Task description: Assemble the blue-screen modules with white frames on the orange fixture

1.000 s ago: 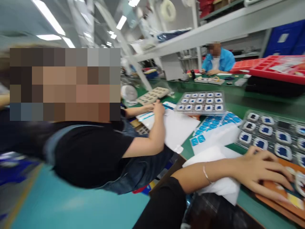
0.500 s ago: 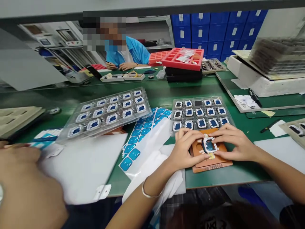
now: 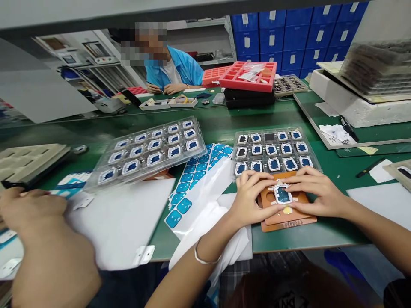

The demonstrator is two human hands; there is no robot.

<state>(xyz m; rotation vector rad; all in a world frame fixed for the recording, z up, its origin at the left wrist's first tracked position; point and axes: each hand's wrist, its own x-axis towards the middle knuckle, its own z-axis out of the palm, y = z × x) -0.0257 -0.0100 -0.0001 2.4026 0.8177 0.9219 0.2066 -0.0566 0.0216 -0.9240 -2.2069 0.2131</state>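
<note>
Both hands are down on the little white-framed blue part (image 3: 283, 194), which sits on the orange block (image 3: 289, 218) near the front edge of the green table (image 3: 224, 124). Left hand (image 3: 250, 199) has its fingertips pinched on the part's left side, right hand (image 3: 316, 194) on its right side, so each grip is clamped on it. Just behind the block is a clear tray (image 3: 274, 152) full of the same parts, and a blue sticker sheet (image 3: 195, 179) lies to the left.
</note>
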